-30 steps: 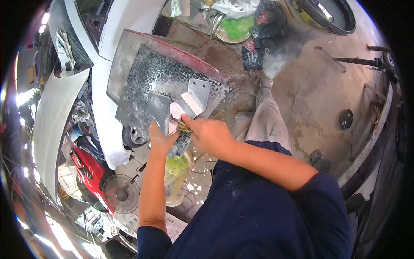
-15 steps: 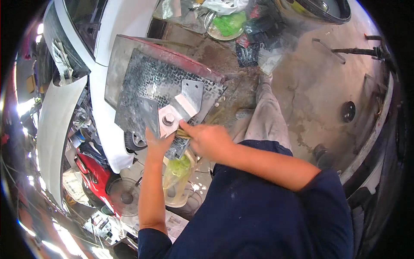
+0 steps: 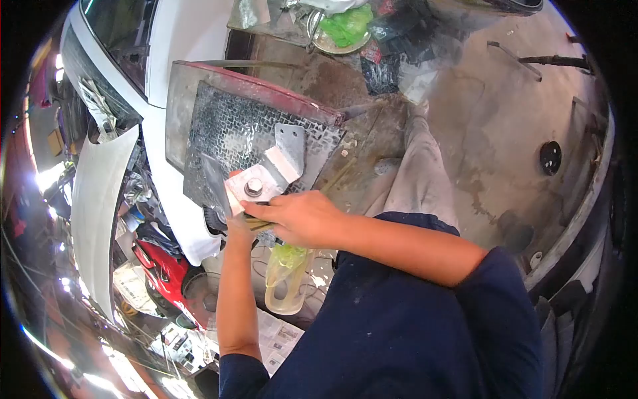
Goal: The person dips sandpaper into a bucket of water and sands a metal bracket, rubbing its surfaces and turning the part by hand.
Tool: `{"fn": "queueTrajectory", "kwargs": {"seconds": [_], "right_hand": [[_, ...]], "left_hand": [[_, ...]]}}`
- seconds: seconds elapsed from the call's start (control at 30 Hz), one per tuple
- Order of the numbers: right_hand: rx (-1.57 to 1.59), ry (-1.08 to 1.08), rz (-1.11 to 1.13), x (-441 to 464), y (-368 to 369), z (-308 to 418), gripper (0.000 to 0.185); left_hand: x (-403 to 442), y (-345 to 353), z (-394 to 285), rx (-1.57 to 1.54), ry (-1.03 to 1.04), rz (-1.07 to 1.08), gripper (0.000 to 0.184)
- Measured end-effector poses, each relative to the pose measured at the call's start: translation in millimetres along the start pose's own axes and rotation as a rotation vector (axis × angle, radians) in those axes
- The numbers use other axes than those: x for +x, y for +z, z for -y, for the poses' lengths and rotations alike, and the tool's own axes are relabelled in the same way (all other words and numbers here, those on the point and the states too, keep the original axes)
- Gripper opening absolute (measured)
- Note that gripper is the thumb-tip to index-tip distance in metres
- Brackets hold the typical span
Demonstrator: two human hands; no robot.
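Note:
A bent grey metal bracket (image 3: 290,143) with holes in its raised flange has a pale, dusty middle plate with a hex bolt (image 3: 253,187) on it. My left hand (image 3: 238,223) grips the near-left end of the bracket, its fingers partly hidden behind the plate. My right hand (image 3: 302,216) is closed at the plate's near edge, index finger pointing left along it. A thin dark edge shows under that finger; what it belongs to is unclear. Below the bracket lies a dusty black-and-grey textured board (image 3: 229,123), with yellowish strips partly visible by my right hand.
A red-edged panel (image 3: 266,86) lies behind the board. A white car body (image 3: 186,40) stands at left, near a red machine (image 3: 163,269). A clear plastic container (image 3: 287,286) sits below my hands. Green plastic bag (image 3: 347,26) and black wrappers (image 3: 381,73) lie at the top.
My right hand has slid left along the bracket's near edge, its index finger now close to my left hand. The bracket has shifted slightly, and the head view has moved a little.

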State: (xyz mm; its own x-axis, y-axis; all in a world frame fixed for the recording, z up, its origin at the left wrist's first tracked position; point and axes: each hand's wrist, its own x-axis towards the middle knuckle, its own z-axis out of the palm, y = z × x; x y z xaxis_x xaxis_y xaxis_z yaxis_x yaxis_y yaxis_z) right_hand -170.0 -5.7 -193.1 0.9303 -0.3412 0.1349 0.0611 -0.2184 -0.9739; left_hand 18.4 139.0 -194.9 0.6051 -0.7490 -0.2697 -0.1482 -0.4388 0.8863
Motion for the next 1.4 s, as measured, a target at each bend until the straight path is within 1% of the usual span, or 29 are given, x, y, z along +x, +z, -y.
{"fn": "queueTrajectory", "kwargs": {"seconds": [0.03, 0.07, 0.1, 0.17, 0.2, 0.3, 0.37, 0.4, 0.43, 0.47, 0.57, 0.6, 0.67, 0.7, 0.77, 0.8, 0.83, 0.87, 0.9, 0.93, 0.97, 1.03, 1.1, 1.13, 1.2, 1.23, 1.3, 1.33, 1.4], "right_hand": [[-0.012, 0.016, 0.036, -3, -2, -2, 0.065], [-0.025, 0.03, 0.072, -9, -6, -5, 0.064], [-0.041, 0.042, 0.11, -11, -10, -6, 0.064], [0.003, 0.073, 0.093, -2, -3, 1, 0.064], [0.023, 0.085, 0.085, 2, -3, 4, 0.064], [0.032, 0.073, 0.063, 3, -6, 7, 0.064], [-0.028, 0.086, 0.126, -13, -12, -1, 0.063], [-0.057, 0.091, 0.158, -20, -15, -4, 0.062], [-0.003, 0.097, 0.128, -24, -14, -6, 0.06], [0.051, 0.11, 0.097, -30, -14, -8, 0.057], [0.222, 0.209, -0.011, -24, -23, 1, 0.055], [0.285, 0.251, -0.05, -17, -26, 9, 0.055], [0.459, 0.342, -0.01, -3, -30, 24, 0.052], [0.544, 0.384, 0.01, 2, -30, 29, 0.051], [0.548, 0.359, -0.075, 0, -18, 30, 0.051], [0.55, 0.35, -0.115, -2, -12, 30, 0.052], [0.552, 0.285, -0.229, -2, -6, 28, 0.053], [0.551, 0.218, -0.342, -1, -1, 26, 0.054], [0.55, 0.149, -0.45, 1, 1, 26, 0.054], [0.536, 0.171, -0.335, 1, 1, 25, 0.056], [0.521, 0.191, -0.224, 1, 1, 22, 0.058], [0.436, 0.225, 0.0, 0, -6, 23, 0.063], [0.292, 0.251, 0.231, -6, -15, 26, 0.068], [0.219, 0.241, 0.22, -8, -15, 26, 0.069], [0.072, 0.221, 0.196, -13, -12, 21, 0.072], [0.063, 0.195, 0.108, -14, -2, 18, 0.071], [0.045, 0.138, -0.063, -13, 19, 15, 0.07], [0.128, 0.143, -0.118, -12, 24, 14, 0.068], [0.296, 0.151, -0.222, -10, 28, 15, 0.064]], "left_hand": [[1, -5, 9, -0.102, -0.074, -0.022, 0.056], [-2, -7, 18, 0.002, -0.048, -0.051, 0.056], [-2, -6, 18, -0.028, -0.048, -0.063, 0.055], [-4, -3, 17, -0.087, -0.047, -0.086, 0.055], [-5, 11, -4, -0.088, -0.023, -0.088, 0.055], [-2, 6, 2, -0.049, -0.035, -0.108, 0.058], [-4, -2, 16, 0.152, 0.068, -0.117, 0.061], [-4, 9, -3, 0.336, 0.191, -0.115, 0.063], [-4, 16, -15, 0.518, 0.316, -0.111, 0.066], [-4, 14, -16, 0.599, 0.335, -0.077, 0.071], [-7, 14, -14, 0.605, 0.248, -0.081, 0.069], [-6, 12, -12, 0.511, 0.182, -0.054, 0.066], [-9, 15, -16, 0.376, 0.216, -0.05, 0.063], [-8, 14, -16, 0.305, 0.192, -0.049, 0.062], [-7, 8, -6, 0.157, 0.102, -0.055, 0.061], [-6, 4, -4, 0.151, 0.059, -0.038, 0.062], [-5, 1, -3, 0.147, 0.015, -0.022, 0.062], [-4, -4, -1, 0.214, -0.001, 0.013, 0.063], [-4, -6, 2, 0.134, -0.049, -0.004, 0.063], [-5, -8, 5, 0.054, -0.096, -0.026, 0.063], [-6, -9, 14, -0.174, -0.171, -0.094, 0.062], [-5, -4, 8, -0.15, -0.122, -0.123, 0.06], [-6, 5, -5, 0.348, 0.123, -0.05, 0.059], [-7, 7, -10, 0.597, 0.245, -0.012, 0.058], [-4, -4, -4, 0.551, 0.174, 0.036, 0.061], [-3, -6, -4, 0.527, 0.138, 0.063, 0.062], [-8, 3, -4, 0.334, 0.11, -0.006, 0.063], [-8, 6, -6, 0.238, 0.097, -0.042, 0.063], [-7, 6, -11, 0.425, 0.183, -0.027, 0.061]]}}
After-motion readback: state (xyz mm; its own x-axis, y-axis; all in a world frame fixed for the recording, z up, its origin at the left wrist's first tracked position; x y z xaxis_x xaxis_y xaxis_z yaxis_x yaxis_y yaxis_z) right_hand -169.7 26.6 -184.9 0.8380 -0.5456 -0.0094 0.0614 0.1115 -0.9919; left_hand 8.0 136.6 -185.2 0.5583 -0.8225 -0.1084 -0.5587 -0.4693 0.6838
